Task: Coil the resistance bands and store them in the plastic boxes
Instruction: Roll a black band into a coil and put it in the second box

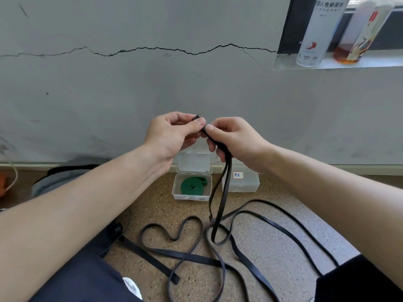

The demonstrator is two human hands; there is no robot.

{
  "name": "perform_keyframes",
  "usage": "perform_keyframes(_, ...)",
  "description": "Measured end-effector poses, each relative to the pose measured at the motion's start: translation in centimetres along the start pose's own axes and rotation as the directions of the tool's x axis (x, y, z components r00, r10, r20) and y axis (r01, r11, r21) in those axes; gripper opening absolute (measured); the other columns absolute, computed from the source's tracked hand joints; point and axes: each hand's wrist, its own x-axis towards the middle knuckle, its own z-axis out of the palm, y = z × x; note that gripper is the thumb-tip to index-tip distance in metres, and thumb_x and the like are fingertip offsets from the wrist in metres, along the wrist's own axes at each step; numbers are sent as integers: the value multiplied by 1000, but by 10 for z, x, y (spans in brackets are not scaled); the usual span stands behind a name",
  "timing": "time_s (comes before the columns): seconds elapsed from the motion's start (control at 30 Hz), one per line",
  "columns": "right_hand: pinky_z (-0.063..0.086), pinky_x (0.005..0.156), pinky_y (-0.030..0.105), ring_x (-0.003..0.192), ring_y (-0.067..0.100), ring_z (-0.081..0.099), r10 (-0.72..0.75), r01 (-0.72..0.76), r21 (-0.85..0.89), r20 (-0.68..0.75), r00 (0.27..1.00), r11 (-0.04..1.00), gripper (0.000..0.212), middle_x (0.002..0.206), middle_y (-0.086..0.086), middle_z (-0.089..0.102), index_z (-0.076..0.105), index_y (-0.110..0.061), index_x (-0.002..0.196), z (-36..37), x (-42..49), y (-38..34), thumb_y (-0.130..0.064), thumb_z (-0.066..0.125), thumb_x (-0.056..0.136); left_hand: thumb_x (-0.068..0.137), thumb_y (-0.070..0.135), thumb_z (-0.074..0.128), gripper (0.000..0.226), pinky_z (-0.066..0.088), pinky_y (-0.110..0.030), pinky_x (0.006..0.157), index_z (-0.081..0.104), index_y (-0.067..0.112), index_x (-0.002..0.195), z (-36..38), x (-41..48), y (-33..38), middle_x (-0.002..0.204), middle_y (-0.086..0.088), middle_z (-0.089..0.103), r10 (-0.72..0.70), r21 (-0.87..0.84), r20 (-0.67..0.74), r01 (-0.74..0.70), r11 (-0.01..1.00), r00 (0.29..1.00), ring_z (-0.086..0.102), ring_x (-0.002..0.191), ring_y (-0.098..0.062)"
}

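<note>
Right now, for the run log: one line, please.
left hand, right hand: pinching black band | green band: coiled in open box

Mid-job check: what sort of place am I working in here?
Probably a plain indoor room, worked at floor level: the black band and open plastic box lie on a speckled floor by a cracked grey wall, and two bottles stand on a window sill to the right.

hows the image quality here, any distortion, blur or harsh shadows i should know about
Head view: soft, even light, no hard shadows; wide-angle stretch makes the forearms loom at the edges and tilts the bottles top right; left hand, right hand and black band are sharp; the corners look slightly soft.
</note>
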Motion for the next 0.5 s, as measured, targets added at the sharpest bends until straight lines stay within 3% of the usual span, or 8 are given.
perform_keyframes(0.1, 35, 51, 29, 49, 14, 40, 38, -38, 28, 19, 999, 999, 28, 61, -1, 53, 65, -10, 89, -1, 2, 0, -30, 53, 104, 78, 16, 83, 13, 55, -22, 69, 73, 19, 85, 3, -5, 0, 77, 5, 72, 12, 8, -33, -11, 1000, 999, 67, 71, -7)
perform_keyframes(0.23, 23, 53, 30, 49, 13, 27, 72, -76, 200, 25, 997, 977, 27, 57, -3, 39, 61, -12, 83, -5, 5, -6, -28, 52, 103, 76, 11, 84, 20, 58, -24, 75, 70, 13, 91, 11, -13, 2, 85, -3, 73, 65, -113, -102, -76, 991, 993, 72, 81, -15)
perform_keyframes(0.37, 20, 53, 30, 49, 12, 25, 82, -87, 338, 28, 996, 937, 25, 56, -3, 38, 61, -12, 83, -9, 5, -7, -27, 55, 101, 80, 10, 80, 13, 58, -27, 80, 74, 11, 91, 15, -16, 5, 88, -7, 75, 92, -192, -68, -103, 976, 993, 73, 89, -22)
perform_keyframes(0.5, 17, 54, 30, 49, 12, 23, 117, -133, 388, 65, 991, 912, 25, 56, -3, 38, 59, -12, 81, -7, 3, -7, -28, 56, 100, 78, 9, 82, 12, 57, -24, 78, 74, 14, 86, 17, -17, 3, 84, 0, 77, 275, -24, -49, -276, 961, 960, 74, 83, -14)
